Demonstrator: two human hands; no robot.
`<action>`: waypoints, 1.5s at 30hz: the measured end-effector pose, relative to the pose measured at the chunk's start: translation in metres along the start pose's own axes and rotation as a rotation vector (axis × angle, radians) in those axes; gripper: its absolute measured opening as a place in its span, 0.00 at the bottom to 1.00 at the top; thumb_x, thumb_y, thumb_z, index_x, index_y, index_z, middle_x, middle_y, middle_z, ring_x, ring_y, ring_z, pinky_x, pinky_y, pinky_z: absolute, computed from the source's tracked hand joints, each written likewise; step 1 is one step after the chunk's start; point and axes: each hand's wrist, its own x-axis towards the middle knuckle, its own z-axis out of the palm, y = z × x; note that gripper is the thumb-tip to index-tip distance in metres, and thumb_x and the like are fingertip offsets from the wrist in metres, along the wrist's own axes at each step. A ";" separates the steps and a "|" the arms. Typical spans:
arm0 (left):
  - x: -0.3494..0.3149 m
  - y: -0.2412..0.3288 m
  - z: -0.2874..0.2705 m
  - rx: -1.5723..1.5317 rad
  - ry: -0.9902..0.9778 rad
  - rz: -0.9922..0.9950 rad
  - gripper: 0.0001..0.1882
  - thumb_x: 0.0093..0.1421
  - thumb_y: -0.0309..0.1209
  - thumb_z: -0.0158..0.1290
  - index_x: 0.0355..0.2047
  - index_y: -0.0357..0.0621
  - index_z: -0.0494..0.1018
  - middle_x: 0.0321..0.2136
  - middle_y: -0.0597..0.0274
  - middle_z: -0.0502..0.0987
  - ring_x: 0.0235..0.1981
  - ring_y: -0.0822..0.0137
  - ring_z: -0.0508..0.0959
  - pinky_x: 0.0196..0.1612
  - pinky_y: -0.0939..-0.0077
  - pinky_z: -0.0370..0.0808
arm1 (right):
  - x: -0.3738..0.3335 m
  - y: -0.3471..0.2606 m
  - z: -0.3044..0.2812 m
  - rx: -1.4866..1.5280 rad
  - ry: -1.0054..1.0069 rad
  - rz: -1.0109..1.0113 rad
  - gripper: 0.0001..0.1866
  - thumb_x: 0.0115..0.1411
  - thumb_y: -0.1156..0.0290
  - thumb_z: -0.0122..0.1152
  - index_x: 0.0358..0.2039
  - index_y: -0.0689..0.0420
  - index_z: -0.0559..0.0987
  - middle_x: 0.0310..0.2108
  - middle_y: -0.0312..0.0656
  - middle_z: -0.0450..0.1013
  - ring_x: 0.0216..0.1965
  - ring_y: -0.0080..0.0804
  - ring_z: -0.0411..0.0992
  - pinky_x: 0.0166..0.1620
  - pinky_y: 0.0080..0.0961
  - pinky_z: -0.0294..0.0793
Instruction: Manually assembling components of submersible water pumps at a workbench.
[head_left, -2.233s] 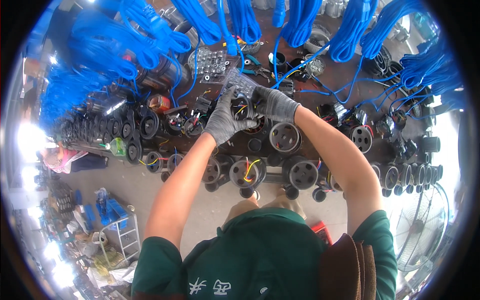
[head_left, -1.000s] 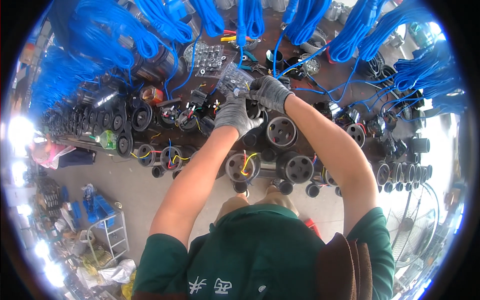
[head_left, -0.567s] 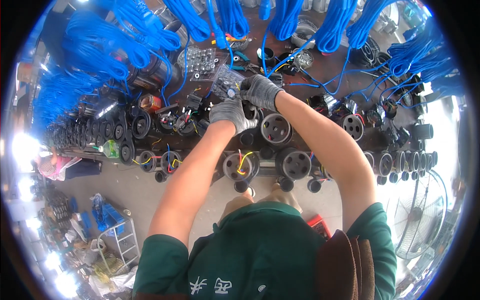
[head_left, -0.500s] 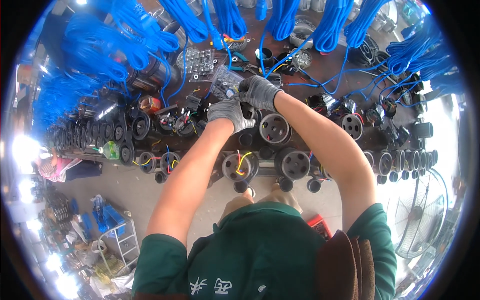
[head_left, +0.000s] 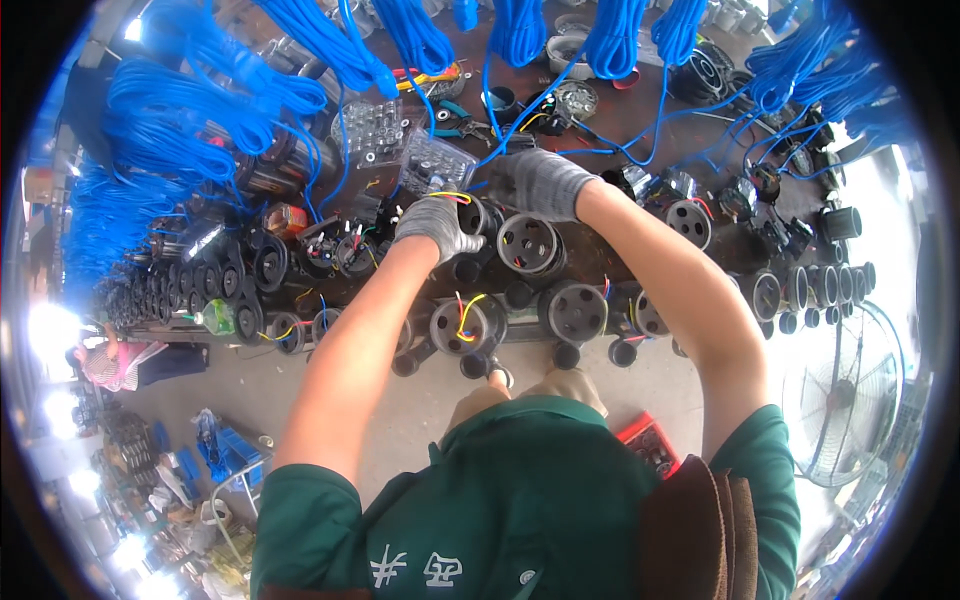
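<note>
Both my hands wear grey knit gloves over a bench crowded with black round motor parts. My left hand (head_left: pixel 432 222) pinches coloured wires, yellow and red, sticking out of a black motor part (head_left: pixel 470 214). My right hand (head_left: pixel 540 182) grips the far side of the same part, just above another black round motor part (head_left: pixel 528 240). A clear plastic box of small fittings (head_left: pixel 432 160) lies right behind my hands.
Bundles of blue cable (head_left: pixel 230 100) hang over the back of the bench. Pliers (head_left: pixel 455 115) lie near the clear box. More motor parts with wires (head_left: pixel 462 325) line the bench's near edge. A floor fan (head_left: pixel 845 395) stands at the right, a red box (head_left: pixel 650 445) on the floor.
My hands have shifted slightly nearer and lower on the bench, staying together on the same black part; the left fingers now hold the wires.
</note>
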 end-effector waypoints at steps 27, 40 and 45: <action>-0.090 -0.003 0.054 -1.018 0.641 0.423 0.47 0.54 0.38 0.71 0.68 0.45 0.58 0.55 0.56 0.75 0.53 0.63 0.77 0.57 0.67 0.76 | -0.061 -0.012 0.001 -0.006 -0.122 -0.013 0.14 0.63 0.63 0.60 0.47 0.55 0.80 0.39 0.52 0.81 0.43 0.52 0.79 0.45 0.42 0.78; -0.095 -0.008 0.079 -1.686 0.478 0.516 0.40 0.56 0.23 0.66 0.67 0.48 0.60 0.52 0.58 0.76 0.52 0.65 0.78 0.54 0.70 0.79 | -0.061 -0.012 0.056 -0.107 -0.210 0.160 0.19 0.59 0.56 0.66 0.44 0.56 0.83 0.41 0.52 0.81 0.45 0.55 0.79 0.49 0.43 0.79; -0.098 -0.002 0.083 -1.805 0.428 0.528 0.40 0.56 0.23 0.66 0.67 0.49 0.62 0.52 0.58 0.76 0.52 0.65 0.78 0.55 0.70 0.78 | -0.049 0.003 0.078 -0.100 -0.375 0.137 0.19 0.58 0.54 0.67 0.39 0.58 0.84 0.39 0.53 0.81 0.44 0.54 0.79 0.50 0.43 0.78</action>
